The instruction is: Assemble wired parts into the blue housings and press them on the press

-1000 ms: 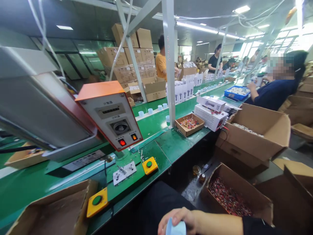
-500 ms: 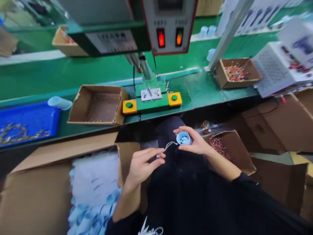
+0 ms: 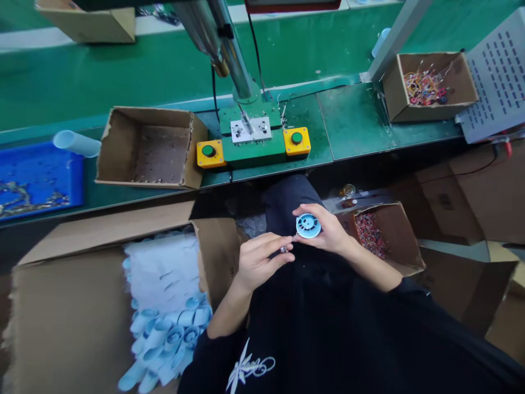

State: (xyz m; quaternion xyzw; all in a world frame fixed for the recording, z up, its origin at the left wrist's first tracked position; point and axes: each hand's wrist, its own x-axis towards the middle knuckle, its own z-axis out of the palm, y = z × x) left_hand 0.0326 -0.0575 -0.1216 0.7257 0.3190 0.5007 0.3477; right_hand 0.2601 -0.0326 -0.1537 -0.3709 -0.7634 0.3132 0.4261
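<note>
My right hand [image 3: 324,232] is closed around a light blue round plastic housing [image 3: 308,225], whose spoked inner end faces up toward me. Pinched in the fingers of my left hand [image 3: 262,260] is a small silvery part with thin pale wires [image 3: 284,249], mostly covered by the fingers. Its wires reach to the lower left rim of the housing, where the fingertips of both hands come close together. Whether the wires go inside the housing I cannot tell. Both hands are above my lap.
Ahead stands a press with a metal plate [image 3: 262,129] between two green buttons [image 3: 208,151]. A cardboard box [image 3: 143,178] and blue tray [image 3: 76,178] lie left. Light blue housings [image 3: 158,339] fill a carton below. Boxes of wired parts [image 3: 426,87] and small red pieces [image 3: 371,235] are right.
My left hand has moved right, bringing the wires up against the housing. The housing has turned so its spoked end shows more squarely. The camera view has tilted down.
</note>
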